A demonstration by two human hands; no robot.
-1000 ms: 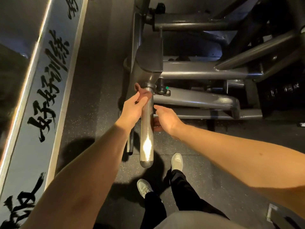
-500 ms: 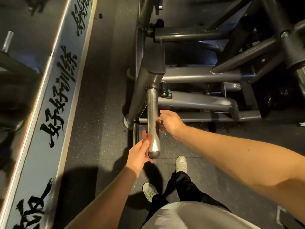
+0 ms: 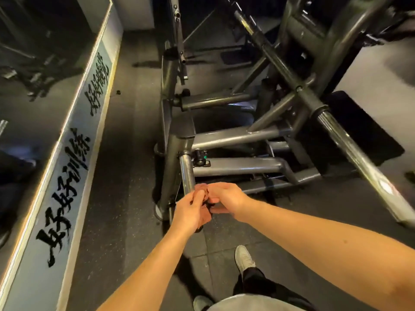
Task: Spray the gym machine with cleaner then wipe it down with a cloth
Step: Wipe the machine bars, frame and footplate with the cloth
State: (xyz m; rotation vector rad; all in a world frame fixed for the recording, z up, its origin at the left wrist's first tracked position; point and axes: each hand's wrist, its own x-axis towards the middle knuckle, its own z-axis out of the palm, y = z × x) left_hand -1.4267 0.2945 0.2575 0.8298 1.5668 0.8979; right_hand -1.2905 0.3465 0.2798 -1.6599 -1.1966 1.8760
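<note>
A: Rust-brown cloth (image 3: 203, 193), where is it?
B: Bunched between both sets of fingers, low on the steel bar (image 3: 187, 173) of the gym machine (image 3: 235, 135).
A: The left hand (image 3: 190, 212)?
B: Its fingers are curled round the cloth, knuckles up. The bar rises just beyond the fingertips.
A: And the right hand (image 3: 228, 198)?
B: Thumb and bent fingers pinch the same cloth from the other side, so the two hands touch. Blur hides how much cloth lies under them.
A: What is below the fingers?
B: Dark rubber floor (image 3: 125, 176) and a white shoe (image 3: 243, 259). Beyond the left knuckles runs a wall strip (image 3: 65, 209) with black brush lettering.
</note>
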